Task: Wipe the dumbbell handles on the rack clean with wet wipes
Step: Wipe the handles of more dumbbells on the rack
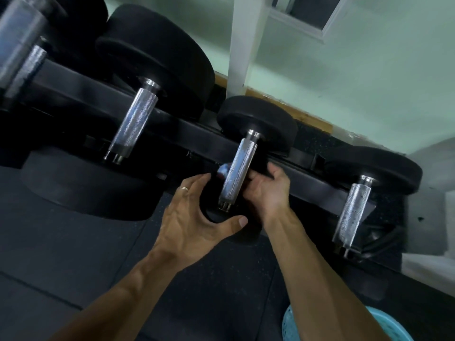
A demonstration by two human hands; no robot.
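Several black dumbbells with knurled chrome handles lie across a black rack (187, 134). The middle dumbbell's handle (240, 168) carries bluish smears. My left hand (197, 215), a ring on one finger, grips that dumbbell's near black head (221, 219), fingers over its left side and thumb across its front. My right hand (268, 190) sits just right of the handle, its fingers curled against the handle's right side. No wet wipe shows in either hand. A small bluish shiny part (222, 170) peeks out left of the handle; I cannot tell what it is.
A larger dumbbell (134, 121) lies to the left and another (353, 210) to the right. A turquoise basket (317, 327) stands on the black rubber floor at bottom right. A white post (242, 45) and a pale green wall rise behind the rack.
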